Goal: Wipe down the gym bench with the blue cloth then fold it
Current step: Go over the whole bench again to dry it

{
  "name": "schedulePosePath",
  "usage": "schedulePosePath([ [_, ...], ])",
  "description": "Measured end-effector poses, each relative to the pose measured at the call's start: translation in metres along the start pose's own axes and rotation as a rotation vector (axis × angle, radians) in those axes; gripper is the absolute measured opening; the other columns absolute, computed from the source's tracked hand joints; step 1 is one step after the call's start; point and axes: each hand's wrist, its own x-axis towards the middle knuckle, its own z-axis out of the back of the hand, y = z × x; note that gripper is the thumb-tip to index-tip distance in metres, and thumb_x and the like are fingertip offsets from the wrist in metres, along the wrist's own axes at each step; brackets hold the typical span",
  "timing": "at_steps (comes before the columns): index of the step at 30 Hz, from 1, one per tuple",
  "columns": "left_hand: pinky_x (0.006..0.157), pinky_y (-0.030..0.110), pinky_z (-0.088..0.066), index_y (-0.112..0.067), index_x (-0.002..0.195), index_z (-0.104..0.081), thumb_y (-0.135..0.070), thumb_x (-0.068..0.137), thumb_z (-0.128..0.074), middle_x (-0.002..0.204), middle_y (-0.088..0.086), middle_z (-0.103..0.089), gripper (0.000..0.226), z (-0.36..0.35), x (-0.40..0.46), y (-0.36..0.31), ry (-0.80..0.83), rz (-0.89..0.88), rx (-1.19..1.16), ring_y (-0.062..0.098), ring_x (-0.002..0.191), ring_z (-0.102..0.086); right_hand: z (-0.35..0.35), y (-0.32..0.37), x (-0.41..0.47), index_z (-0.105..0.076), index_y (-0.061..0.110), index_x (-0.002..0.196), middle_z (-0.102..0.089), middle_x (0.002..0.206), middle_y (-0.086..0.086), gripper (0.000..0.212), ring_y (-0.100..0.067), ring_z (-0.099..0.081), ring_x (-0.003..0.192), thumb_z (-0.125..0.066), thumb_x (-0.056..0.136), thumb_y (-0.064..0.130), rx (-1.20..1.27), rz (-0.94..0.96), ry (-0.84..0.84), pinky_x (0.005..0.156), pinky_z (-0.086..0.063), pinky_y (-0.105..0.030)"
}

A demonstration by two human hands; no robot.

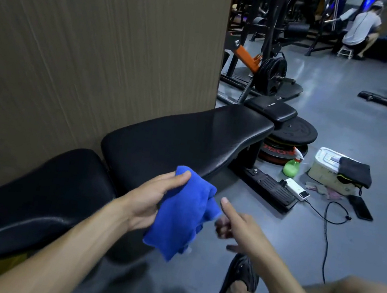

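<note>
A black padded gym bench (181,137) runs from the lower left to the centre, alongside a brown wall panel. The blue cloth (180,216) hangs bunched and partly folded in front of the bench's near edge. My left hand (151,200) holds it, thumb on the cloth's top corner and fingers behind it. My right hand (233,224) hovers just to the right of the cloth. Its index finger is stretched out towards the cloth's edge and its other fingers are curled, holding nothing.
On the grey floor to the right lie stacked weight plates (289,138), a green spray bottle (292,166), a white box (329,169) with a dark cloth on it, a power bank (297,189), a cable and a phone (360,207). My shoe (238,286) is below. A person (360,28) sits far back.
</note>
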Motion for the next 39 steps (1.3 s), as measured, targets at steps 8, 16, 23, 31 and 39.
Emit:
schedulePosePath([
  [8,0.069,0.025,-0.057,-0.006,0.124,-0.067,-0.031,0.098,-0.054,0.11,0.013,-0.073,0.039,-0.009,-0.023,-0.004,-0.051,-0.064,0.116,0.018,0.091,-0.071,-0.007,0.023,-0.024,-0.073,0.019,0.077,-0.064,0.072,0.01,0.043,-0.005,-0.058,0.07,-0.062,0.089,0.059,0.24,0.307,-0.074,0.069,-0.048,-0.025],
  [16,0.083,0.031,-0.054,-0.013,0.126,-0.069,-0.029,0.101,-0.053,0.124,0.016,-0.071,0.034,-0.014,-0.042,-0.005,-0.094,-0.141,0.161,0.024,0.106,-0.069,-0.015,0.062,-0.035,-0.058,0.017,0.07,-0.054,0.064,0.002,0.026,-0.005,-0.044,0.051,-0.08,0.082,0.024,0.396,0.402,0.052,0.05,-0.034,-0.019],
  [23,0.088,0.04,-0.048,-0.006,0.129,-0.063,-0.037,0.089,-0.071,0.12,0.016,-0.071,0.051,-0.022,-0.033,0.01,-0.205,-0.152,0.081,0.025,0.1,-0.065,0.004,0.081,-0.04,-0.045,0.018,0.067,-0.041,0.057,0.002,0.032,-0.01,-0.034,0.046,-0.068,0.088,0.008,0.371,0.44,-0.012,0.043,-0.03,-0.022],
  [31,0.064,0.027,-0.052,-0.004,0.1,-0.059,-0.015,0.09,-0.074,0.089,0.017,-0.068,0.021,-0.028,-0.032,0.005,-0.249,-0.209,0.299,0.022,0.077,-0.064,-0.006,0.009,-0.036,-0.061,0.022,0.106,-0.069,0.083,-0.001,0.021,-0.015,-0.066,0.071,-0.06,0.096,0.04,0.327,0.021,0.146,0.075,-0.058,-0.041],
  [39,0.068,0.029,-0.054,-0.014,0.123,-0.048,0.005,0.081,-0.077,0.095,0.013,-0.076,0.054,-0.023,-0.054,-0.016,-0.199,-0.237,0.593,0.02,0.081,-0.067,0.0,0.026,-0.044,-0.059,0.04,0.129,-0.066,0.086,-0.007,0.049,-0.02,-0.054,0.079,-0.072,0.089,0.016,0.513,0.361,0.099,0.068,-0.047,-0.03],
])
